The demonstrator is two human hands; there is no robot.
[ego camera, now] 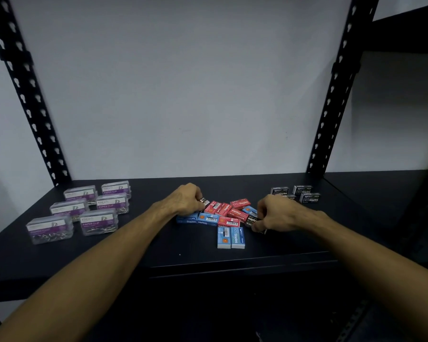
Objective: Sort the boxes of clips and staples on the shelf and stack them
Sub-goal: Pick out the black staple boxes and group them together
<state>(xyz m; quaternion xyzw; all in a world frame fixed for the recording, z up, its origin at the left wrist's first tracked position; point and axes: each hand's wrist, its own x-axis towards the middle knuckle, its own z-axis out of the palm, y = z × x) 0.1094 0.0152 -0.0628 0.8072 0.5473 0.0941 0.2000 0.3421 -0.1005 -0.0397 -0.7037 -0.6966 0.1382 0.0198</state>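
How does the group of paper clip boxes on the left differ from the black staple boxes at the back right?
The paper clip boxes are clear plastic with purple and white labels, the clips showing inside; the black staple boxes are opaque card. The paper clip boxes look larger. Six paper clip boxes stand spaced in two rows, while the black staple boxes sit in a tighter, smaller cluster. Both groups rest on the dark shelf, clear of the mixed red and blue pile.

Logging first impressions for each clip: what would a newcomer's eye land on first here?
Both hands, left hand and right hand, dig into a jumbled pile of red and blue staple boxes at the shelf's centre. Clear paper clip boxes sit in rows at left, and black staple boxes are grouped at back right.
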